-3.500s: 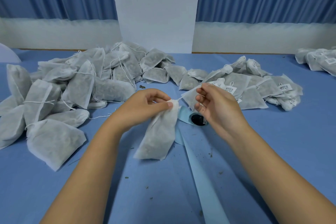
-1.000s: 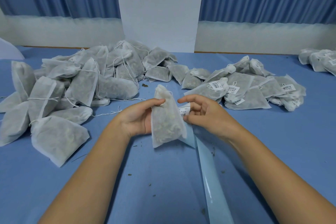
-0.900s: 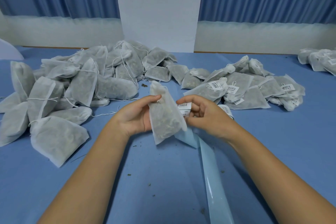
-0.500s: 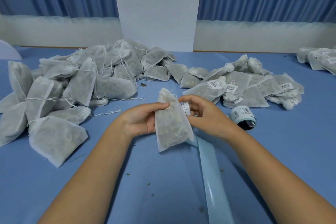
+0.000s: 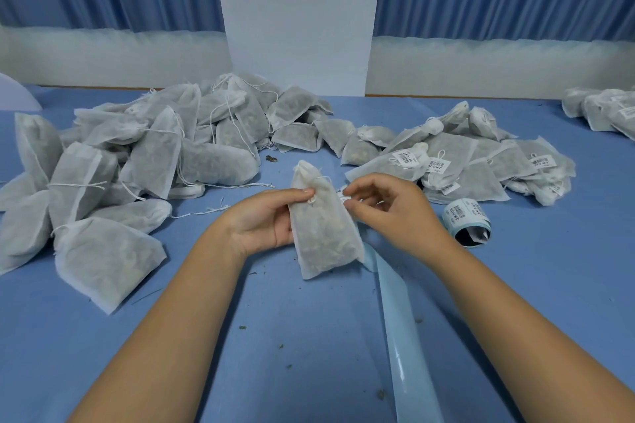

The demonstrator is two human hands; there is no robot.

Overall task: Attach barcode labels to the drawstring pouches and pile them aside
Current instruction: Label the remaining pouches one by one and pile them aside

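My left hand (image 5: 264, 220) grips the pouch (image 5: 323, 233), thumb across its front; my right hand (image 5: 388, 209) pinches a barcode label (image 5: 342, 193) beside it. Spare fingers curl loosely.

A pouch heap (image 5: 137, 161) lies left, labelled pile (image 5: 481, 168) right, label roll (image 5: 465, 220) before that pile.

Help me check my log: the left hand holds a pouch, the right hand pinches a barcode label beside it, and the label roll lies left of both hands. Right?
No: the head view shows the label roll lying right of the hands. The left hand holds the pouch, and the right hand pinches the barcode label beside it.
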